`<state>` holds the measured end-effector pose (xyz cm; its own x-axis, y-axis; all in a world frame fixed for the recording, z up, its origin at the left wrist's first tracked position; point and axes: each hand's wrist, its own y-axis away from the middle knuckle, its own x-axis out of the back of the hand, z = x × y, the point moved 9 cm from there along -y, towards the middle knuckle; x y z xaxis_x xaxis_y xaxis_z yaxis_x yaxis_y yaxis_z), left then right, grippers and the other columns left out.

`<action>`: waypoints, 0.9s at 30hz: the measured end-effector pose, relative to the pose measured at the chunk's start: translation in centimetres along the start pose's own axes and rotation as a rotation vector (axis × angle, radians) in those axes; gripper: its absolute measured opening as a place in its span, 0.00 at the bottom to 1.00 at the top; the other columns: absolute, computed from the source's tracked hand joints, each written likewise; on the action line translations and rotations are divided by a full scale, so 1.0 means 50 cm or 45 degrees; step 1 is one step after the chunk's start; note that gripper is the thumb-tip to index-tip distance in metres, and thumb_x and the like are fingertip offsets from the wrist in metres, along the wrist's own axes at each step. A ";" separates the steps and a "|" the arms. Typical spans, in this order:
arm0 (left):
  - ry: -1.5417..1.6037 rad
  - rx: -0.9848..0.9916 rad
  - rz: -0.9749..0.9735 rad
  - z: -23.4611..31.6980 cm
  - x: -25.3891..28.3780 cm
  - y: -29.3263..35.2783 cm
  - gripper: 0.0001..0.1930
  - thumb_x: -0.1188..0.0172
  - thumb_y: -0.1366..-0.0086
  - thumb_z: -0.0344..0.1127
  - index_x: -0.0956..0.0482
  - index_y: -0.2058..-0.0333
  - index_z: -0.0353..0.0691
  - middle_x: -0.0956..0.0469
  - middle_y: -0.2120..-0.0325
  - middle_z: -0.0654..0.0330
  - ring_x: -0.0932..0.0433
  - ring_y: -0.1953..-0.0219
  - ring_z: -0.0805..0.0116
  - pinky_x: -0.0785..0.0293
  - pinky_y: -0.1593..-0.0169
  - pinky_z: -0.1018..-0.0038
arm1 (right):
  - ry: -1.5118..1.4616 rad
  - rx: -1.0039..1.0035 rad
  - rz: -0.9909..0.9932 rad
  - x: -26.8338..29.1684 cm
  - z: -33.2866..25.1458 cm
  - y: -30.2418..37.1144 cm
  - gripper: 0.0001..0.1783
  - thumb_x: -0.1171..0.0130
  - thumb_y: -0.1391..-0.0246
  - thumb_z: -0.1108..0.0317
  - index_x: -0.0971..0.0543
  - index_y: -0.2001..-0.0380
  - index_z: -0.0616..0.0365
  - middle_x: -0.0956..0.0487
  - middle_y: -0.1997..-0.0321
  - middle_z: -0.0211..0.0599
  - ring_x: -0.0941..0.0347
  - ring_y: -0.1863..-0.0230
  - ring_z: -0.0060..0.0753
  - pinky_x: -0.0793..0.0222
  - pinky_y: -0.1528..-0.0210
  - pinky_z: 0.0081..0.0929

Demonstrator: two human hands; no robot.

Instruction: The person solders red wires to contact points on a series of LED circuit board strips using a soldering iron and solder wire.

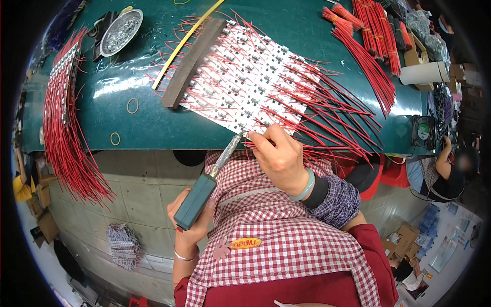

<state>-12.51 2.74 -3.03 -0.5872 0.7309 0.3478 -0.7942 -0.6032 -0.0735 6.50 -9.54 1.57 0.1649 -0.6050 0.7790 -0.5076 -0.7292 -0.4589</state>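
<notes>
My left hand [197, 225] is wrapped round the green handle of a soldering iron [197, 202]. Its silvery, wrapped-looking barrel slants up to the near corner of a white circuit board panel [250, 77]. Rows of small dark parts cover the panel, and many red wires [327, 107] fan out from its right side over the table. My right hand [279, 156] is closed in a pinch beside the iron's tip, at the panel's near edge; what lies between the fingertips is too small to make out. A dark bar [194, 64] lies across the panel's left end.
On the green table [112, 97], another wired panel [64, 87] hangs its red wires over the front edge. A metal bowl [121, 31] stands at the far left, with rubber bands [132, 106] nearer. Red wire bundles [376, 36] and a small fan [423, 131] are at the right.
</notes>
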 end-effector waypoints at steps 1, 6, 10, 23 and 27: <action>0.093 0.091 0.015 -0.022 0.001 0.006 0.09 0.31 0.50 0.22 0.19 0.69 0.29 0.24 0.76 0.55 0.24 0.80 0.63 0.30 0.74 0.72 | 0.002 0.003 -0.006 -0.001 0.000 0.001 0.12 0.34 0.54 0.77 0.18 0.63 0.61 0.33 0.73 0.35 0.29 0.74 0.33 0.32 0.76 0.31; 0.197 0.199 0.031 -0.065 0.003 0.016 0.09 0.31 0.50 0.22 0.19 0.69 0.28 0.23 0.76 0.55 0.25 0.80 0.63 0.31 0.74 0.73 | 0.008 0.013 -0.004 -0.001 0.000 0.003 0.12 0.35 0.55 0.77 0.18 0.63 0.61 0.33 0.72 0.35 0.29 0.73 0.34 0.32 0.76 0.31; 0.164 0.144 0.034 -0.043 0.005 0.007 0.09 0.31 0.51 0.22 0.19 0.69 0.28 0.22 0.75 0.54 0.25 0.80 0.62 0.30 0.74 0.73 | 0.007 0.017 -0.017 -0.004 -0.002 0.003 0.12 0.36 0.55 0.77 0.18 0.63 0.61 0.33 0.72 0.35 0.29 0.72 0.34 0.32 0.76 0.31; 0.252 0.103 0.049 -0.063 0.022 0.040 0.19 0.35 0.41 0.20 0.22 0.50 0.27 0.19 0.65 0.57 0.26 0.73 0.75 0.29 0.70 0.77 | -0.018 -0.004 -0.020 -0.006 0.007 0.006 0.21 0.33 0.63 0.82 0.16 0.59 0.60 0.31 0.72 0.35 0.27 0.75 0.34 0.31 0.75 0.33; 0.198 0.135 -0.002 -0.091 0.020 0.052 0.19 0.34 0.42 0.19 0.21 0.50 0.28 0.18 0.63 0.56 0.25 0.71 0.75 0.28 0.69 0.78 | -0.033 -0.010 -0.015 -0.004 0.006 0.004 0.21 0.33 0.62 0.82 0.16 0.59 0.60 0.30 0.71 0.35 0.27 0.74 0.34 0.30 0.75 0.32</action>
<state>-15.88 3.39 -7.13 -0.6097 0.7674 0.1987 -0.7790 -0.6263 0.0287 6.61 -9.67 1.19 0.1924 -0.6044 0.7731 -0.5119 -0.7339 -0.4464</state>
